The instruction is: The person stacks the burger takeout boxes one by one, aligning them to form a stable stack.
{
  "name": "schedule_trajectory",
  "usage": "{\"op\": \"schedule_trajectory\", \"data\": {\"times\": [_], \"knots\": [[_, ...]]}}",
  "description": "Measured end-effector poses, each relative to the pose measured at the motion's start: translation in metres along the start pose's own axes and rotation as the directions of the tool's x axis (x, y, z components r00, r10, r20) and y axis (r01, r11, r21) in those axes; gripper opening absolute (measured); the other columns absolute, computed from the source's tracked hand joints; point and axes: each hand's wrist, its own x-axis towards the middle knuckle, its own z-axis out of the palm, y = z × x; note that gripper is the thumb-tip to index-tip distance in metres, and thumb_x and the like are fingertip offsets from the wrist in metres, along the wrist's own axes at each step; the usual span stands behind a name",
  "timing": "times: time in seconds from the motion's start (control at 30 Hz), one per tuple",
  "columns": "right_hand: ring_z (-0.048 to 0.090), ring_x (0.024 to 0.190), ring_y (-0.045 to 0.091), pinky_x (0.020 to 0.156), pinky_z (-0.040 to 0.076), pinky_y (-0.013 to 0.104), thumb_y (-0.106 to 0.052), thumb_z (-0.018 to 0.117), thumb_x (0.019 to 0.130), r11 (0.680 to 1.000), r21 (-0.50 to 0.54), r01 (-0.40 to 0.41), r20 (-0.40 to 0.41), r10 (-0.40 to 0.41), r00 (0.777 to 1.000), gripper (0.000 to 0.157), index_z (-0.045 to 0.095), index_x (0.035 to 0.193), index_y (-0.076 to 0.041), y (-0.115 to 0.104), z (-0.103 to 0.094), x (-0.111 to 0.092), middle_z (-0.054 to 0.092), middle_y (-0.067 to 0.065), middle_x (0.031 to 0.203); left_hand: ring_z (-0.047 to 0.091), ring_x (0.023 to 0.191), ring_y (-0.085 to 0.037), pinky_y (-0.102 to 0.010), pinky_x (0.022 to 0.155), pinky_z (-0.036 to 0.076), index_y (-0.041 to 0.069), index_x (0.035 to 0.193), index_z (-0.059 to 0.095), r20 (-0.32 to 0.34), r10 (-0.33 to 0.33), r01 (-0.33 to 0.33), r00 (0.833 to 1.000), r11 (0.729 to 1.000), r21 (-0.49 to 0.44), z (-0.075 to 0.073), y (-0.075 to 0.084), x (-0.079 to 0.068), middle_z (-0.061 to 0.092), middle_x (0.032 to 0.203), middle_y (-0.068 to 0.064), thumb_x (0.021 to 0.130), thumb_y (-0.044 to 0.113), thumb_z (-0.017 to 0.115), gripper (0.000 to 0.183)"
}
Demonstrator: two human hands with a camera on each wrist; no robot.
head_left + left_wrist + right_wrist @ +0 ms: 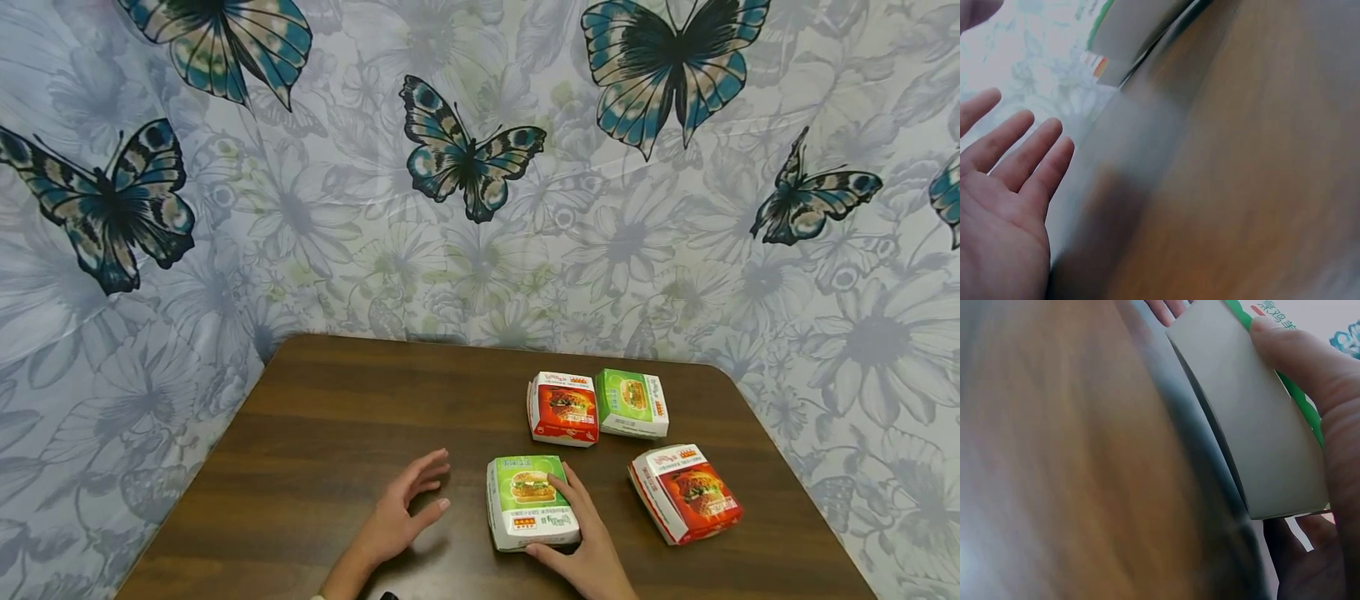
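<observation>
A green and white burger box (534, 504) with a burger picture on its lid sits at the front middle of the table. My right hand (588, 533) grips it at the right, thumb along the near edge and fingers at the far right side. In the right wrist view the thumb (1291, 353) lies against the green-trimmed edge of the box (1247, 419). To the left of the box, apart from it, is my left hand (401, 508), fingers extended and palm turned toward it. The left wrist view shows this hand (1010, 206) holding nothing.
A red and white burger box (686, 493) lies at the right, turned at an angle. Behind, another red box (564, 408) and a green box (633, 403) stand side by side. The brown wooden table (360, 400) ends at a butterfly-patterned cloth wall (480, 283).
</observation>
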Motion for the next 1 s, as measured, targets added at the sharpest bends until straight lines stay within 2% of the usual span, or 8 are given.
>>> {"op": "schedule_trajectory", "data": {"times": [0.13, 0.3, 0.53, 0.73, 0.8, 0.9, 1.0], "knots": [[0.027, 0.149, -0.001, 0.114, 0.036, 0.035, -0.044, 0.094, 0.071, 1.000, 0.004, -0.012, 0.012, 0.012, 1.000, 0.093, 0.047, 0.151, -0.042, -0.007, 0.005, -0.001, 0.028, 0.001, 0.169, 0.048, 0.138, -0.044, -0.038, 0.109, 0.048, 0.002, 0.157, 0.036, 0.059, -0.025, 0.027, 0.998, 0.999, -0.035, 0.007, 0.001, -0.001, 0.043, 0.155, -0.029, 0.094, 0.005, 0.074, 0.073], [0.027, 0.149, 0.000, 0.114, 0.038, 0.037, -0.044, 0.095, 0.070, 1.000, 0.013, -0.010, 0.028, 0.010, 1.000, 0.093, 0.047, 0.150, -0.042, -0.012, 0.011, -0.002, 0.029, 0.002, 0.169, 0.043, 0.144, -0.041, -0.037, 0.113, 0.044, 0.006, 0.160, 0.031, 0.103, -0.080, 0.086, 0.991, 0.994, -0.061, 0.016, 0.003, -0.002, 0.038, 0.160, -0.025, 0.088, 0.010, 0.082, 0.088], [0.029, 0.151, 0.013, 0.113, 0.040, 0.041, -0.047, 0.094, 0.070, 1.000, 0.028, -0.015, 0.054, 0.013, 0.998, 0.092, 0.047, 0.150, -0.044, -0.016, 0.017, -0.003, 0.027, -0.001, 0.169, 0.044, 0.146, -0.026, -0.033, 0.114, 0.043, 0.010, 0.162, 0.029, 0.154, -0.126, 0.123, 0.980, 0.992, 0.035, 0.023, 0.007, -0.002, 0.037, 0.163, -0.016, 0.083, 0.031, 0.089, 0.102], [0.029, 0.148, 0.002, 0.112, 0.040, 0.036, -0.045, 0.094, 0.071, 1.000, 0.012, 0.023, 0.033, -0.024, 0.999, 0.092, 0.047, 0.150, -0.042, -0.014, 0.020, -0.003, 0.030, 0.002, 0.169, 0.048, 0.143, -0.019, -0.034, 0.113, 0.045, 0.014, 0.163, 0.028, 0.168, -0.116, 0.104, 0.979, 0.991, 0.080, 0.025, 0.008, -0.002, 0.039, 0.161, -0.010, 0.080, 0.038, 0.091, 0.107], [0.029, 0.148, -0.001, 0.112, 0.040, 0.034, -0.045, 0.095, 0.071, 0.999, 0.003, 0.035, 0.027, -0.035, 0.999, 0.092, 0.048, 0.150, -0.041, -0.014, 0.020, -0.003, 0.030, 0.003, 0.168, 0.049, 0.141, -0.018, -0.032, 0.112, 0.045, 0.016, 0.163, 0.029, 0.168, -0.134, 0.117, 0.977, 0.987, 0.108, 0.025, 0.008, -0.002, 0.039, 0.161, -0.005, 0.079, 0.042, 0.090, 0.108], [0.029, 0.147, -0.001, 0.112, 0.039, 0.032, -0.045, 0.095, 0.071, 0.999, 0.006, 0.038, 0.028, -0.039, 0.999, 0.092, 0.048, 0.150, -0.040, -0.013, 0.020, -0.003, 0.031, 0.003, 0.168, 0.047, 0.142, -0.017, -0.032, 0.113, 0.044, 0.020, 0.163, 0.031, 0.165, -0.197, 0.171, 0.966, 0.972, 0.158, 0.024, 0.010, -0.002, 0.036, 0.163, 0.002, 0.077, 0.048, 0.090, 0.108], [0.029, 0.147, 0.000, 0.112, 0.040, 0.034, -0.045, 0.095, 0.071, 0.999, 0.003, 0.037, 0.032, -0.037, 0.999, 0.091, 0.048, 0.150, -0.040, -0.013, 0.020, -0.003, 0.031, 0.004, 0.168, 0.042, 0.146, -0.020, -0.038, 0.115, 0.041, 0.023, 0.164, 0.031, 0.162, -0.254, 0.217, 0.954, 0.952, 0.215, 0.024, 0.012, -0.001, 0.033, 0.165, 0.006, 0.074, 0.055, 0.090, 0.112]]}}
